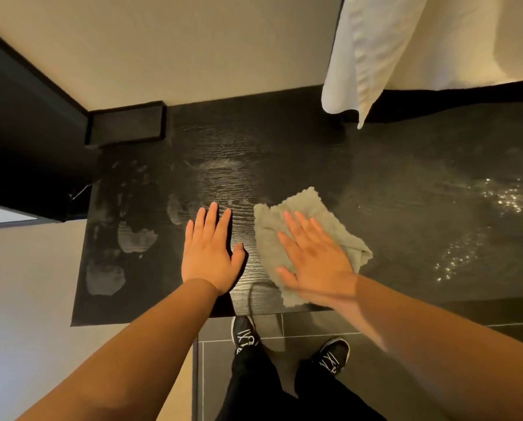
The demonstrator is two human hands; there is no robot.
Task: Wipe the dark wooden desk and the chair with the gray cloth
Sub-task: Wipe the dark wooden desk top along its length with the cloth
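Gray cloth point(302, 235) under right hand's point(316, 262) flat fingers point(296, 226) (blurred).

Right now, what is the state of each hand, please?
Left hand: open, flat on the dark wooden desk, holding nothing.
Right hand: open, straight fingers pressing the gray cloth onto the desk.

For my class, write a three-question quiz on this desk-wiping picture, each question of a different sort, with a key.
1. True or false: the left hand grips the gray cloth.
2. Which presses the cloth onto the desk? A the left hand B the right hand C both hands
3. Fill in: the dull smudges lie to the ____ of the left hand.
Key: 1 false; 2 B; 3 left.
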